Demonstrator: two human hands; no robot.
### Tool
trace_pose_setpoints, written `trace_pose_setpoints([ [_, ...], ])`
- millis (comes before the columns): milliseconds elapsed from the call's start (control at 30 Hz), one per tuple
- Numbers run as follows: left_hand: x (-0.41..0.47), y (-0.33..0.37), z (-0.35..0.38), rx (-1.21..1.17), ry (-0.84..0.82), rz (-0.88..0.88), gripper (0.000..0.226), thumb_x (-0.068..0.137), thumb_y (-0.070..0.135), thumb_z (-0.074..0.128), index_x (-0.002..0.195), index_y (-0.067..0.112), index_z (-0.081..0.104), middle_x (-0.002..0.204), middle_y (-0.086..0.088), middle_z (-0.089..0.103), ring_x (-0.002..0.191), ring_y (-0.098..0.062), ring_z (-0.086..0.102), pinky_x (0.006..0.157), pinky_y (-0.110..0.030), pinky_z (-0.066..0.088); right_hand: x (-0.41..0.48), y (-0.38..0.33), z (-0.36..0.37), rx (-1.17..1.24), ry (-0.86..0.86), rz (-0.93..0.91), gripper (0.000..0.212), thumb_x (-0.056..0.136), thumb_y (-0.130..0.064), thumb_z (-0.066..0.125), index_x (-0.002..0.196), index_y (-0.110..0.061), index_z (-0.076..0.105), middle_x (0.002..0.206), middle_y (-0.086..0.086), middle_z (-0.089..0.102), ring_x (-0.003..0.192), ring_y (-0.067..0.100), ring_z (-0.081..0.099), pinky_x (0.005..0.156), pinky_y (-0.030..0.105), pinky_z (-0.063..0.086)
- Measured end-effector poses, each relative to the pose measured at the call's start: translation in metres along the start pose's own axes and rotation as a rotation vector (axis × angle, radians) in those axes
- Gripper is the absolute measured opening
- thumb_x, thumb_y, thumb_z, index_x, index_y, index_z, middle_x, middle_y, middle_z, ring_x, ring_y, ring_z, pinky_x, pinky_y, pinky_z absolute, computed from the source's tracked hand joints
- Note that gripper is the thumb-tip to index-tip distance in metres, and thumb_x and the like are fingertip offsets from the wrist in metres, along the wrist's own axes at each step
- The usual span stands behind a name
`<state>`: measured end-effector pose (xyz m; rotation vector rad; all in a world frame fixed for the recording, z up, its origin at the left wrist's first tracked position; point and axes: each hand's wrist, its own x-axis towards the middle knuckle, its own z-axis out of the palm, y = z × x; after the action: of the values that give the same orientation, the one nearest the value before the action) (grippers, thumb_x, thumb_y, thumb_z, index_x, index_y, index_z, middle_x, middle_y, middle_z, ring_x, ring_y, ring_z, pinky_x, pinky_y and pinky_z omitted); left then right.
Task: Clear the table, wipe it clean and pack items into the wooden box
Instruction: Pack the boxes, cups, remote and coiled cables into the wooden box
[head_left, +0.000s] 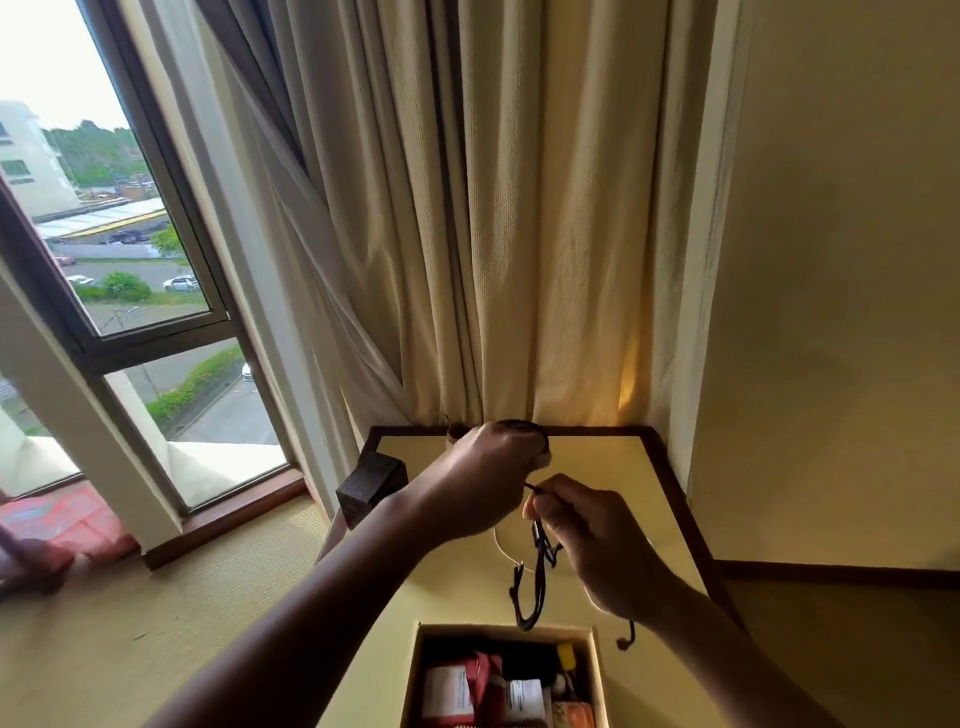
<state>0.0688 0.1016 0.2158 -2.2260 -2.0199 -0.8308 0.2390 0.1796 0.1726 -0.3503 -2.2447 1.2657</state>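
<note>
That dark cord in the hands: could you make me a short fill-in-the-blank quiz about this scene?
1. The dark cord is held by ____ hands.
2. It dangles above the open wooden ____, which sits on the table.
3. Behind the table hangs a cream ____.
4. The window is on the person's ____ side.

Missing words: both; box; curtain; left

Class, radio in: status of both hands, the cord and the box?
Left hand and right hand both gripping dark cord. Cord dangling over open wooden box, partly filled. Small dark box at table's left edge.

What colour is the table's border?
Dark brown, framing the pale yellow table; clearest in the head view.
</note>
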Motion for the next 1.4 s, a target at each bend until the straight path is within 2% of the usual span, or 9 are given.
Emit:
trace_pose_setpoints([
  [67,0.001,-0.001,-0.004,-0.155,-0.109,-0.109,0.018,0.104,0.008,0.054,0.092,0.012,0.066,0.076,0.007,0.063,0.062,-0.005,0.063,0.057,-0.021,0.052,0.004,-0.002,-0.007,0.089,0.023,0.034,0.021,0.104,-0.018,0.05,0.089,-0.021,0.065,0.064,-0.011,0.059,0.056,0.012,0.05,0.055,0.028,0.041],
  [167,0.003,-0.002,-0.013,-0.557,-0.15,-0.291,0.03,0.106,0.018,0.048,0.082,0.014,0.066,0.062,0.009,0.057,0.054,-0.006,0.049,0.054,-0.026,0.04,0.012,-0.001,-0.02,0.361,0.038,0.134,0.029,0.102,-0.029,0.053,0.085,-0.011,0.067,0.057,-0.001,0.045,0.054,0.018,0.04,0.06,0.041,0.041],
  [300,-0.004,-0.008,-0.015,-0.592,-0.255,-0.265,0.032,0.103,0.027,0.046,0.076,0.021,0.064,0.062,0.013,0.048,0.055,-0.005,0.04,0.055,-0.022,0.032,0.012,0.0,-0.026,0.659,-0.043,0.253,0.048,0.104,-0.036,0.043,0.09,0.0,0.071,0.062,0.013,0.045,0.056,0.022,0.043,0.065,0.04,0.047],
  [500,-0.011,-0.021,-0.012,-0.928,-0.121,-0.451,0.031,0.1,0.031,0.046,0.077,0.012,0.05,0.06,0.006,0.037,0.052,-0.011,0.032,0.052,-0.03,0.028,0.008,0.014,-0.027,1.102,-0.166,0.338,0.053,0.082,-0.015,0.041,0.122,0.014,0.062,0.08,0.021,0.058,0.066,0.026,0.043,0.061,0.039,0.039],
  [667,-0.026,-0.03,-0.003,-1.25,-0.058,-0.615,0.03,0.106,0.026,0.045,0.079,0.016,0.054,0.066,0.0,0.027,0.056,-0.015,0.025,0.052,-0.028,0.029,0.014,0.02,-0.021,0.888,-0.108,0.35,0.032,0.099,-0.017,0.055,0.122,0.001,0.068,0.089,0.012,0.062,0.067,0.016,0.048,0.054,0.027,0.04],
  [833,-0.032,-0.02,-0.006,-1.317,-0.07,-0.549,0.028,0.102,0.031,0.051,0.08,0.015,0.055,0.068,-0.002,0.028,0.06,-0.019,0.021,0.052,-0.027,0.029,0.022,0.021,-0.01,0.708,0.201,0.469,0.032,0.098,-0.03,0.057,0.106,-0.004,0.072,0.097,0.016,0.075,0.08,0.025,0.069,0.067,0.043,0.057],
  [967,-0.03,-0.005,-0.017,-1.26,-0.119,-0.437,0.026,0.103,0.028,0.051,0.082,0.013,0.054,0.068,-0.002,0.033,0.057,-0.014,0.029,0.053,-0.026,0.03,0.024,0.027,-0.006,0.655,0.363,0.531,0.029,0.093,-0.03,0.069,0.092,-0.001,0.072,0.076,0.016,0.068,0.068,0.029,0.065,0.063,0.041,0.055],
  [1300,0.0,-0.01,-0.013,-0.833,0.326,-0.637,0.041,0.107,0.03,0.053,0.089,-0.006,0.061,0.072,-0.012,0.049,0.048,-0.011,0.031,0.046,-0.028,0.027,0.015,0.028,0.005,0.315,-0.06,0.3,0.05,0.099,-0.055,0.046,0.119,-0.016,0.07,0.088,0.012,0.07,0.065,0.021,0.047,0.064,0.032,0.043],
  [1400,-0.001,-0.021,-0.011,-0.742,0.314,-0.615,0.042,0.106,0.031,0.053,0.088,-0.007,0.057,0.08,-0.013,0.054,0.05,-0.012,0.031,0.048,-0.028,0.026,0.015,0.028,0.001,0.287,-0.003,0.267,0.026,0.103,-0.03,0.052,0.12,-0.024,0.07,0.073,0.001,0.058,0.06,0.02,0.041,0.056,0.032,0.037],
])
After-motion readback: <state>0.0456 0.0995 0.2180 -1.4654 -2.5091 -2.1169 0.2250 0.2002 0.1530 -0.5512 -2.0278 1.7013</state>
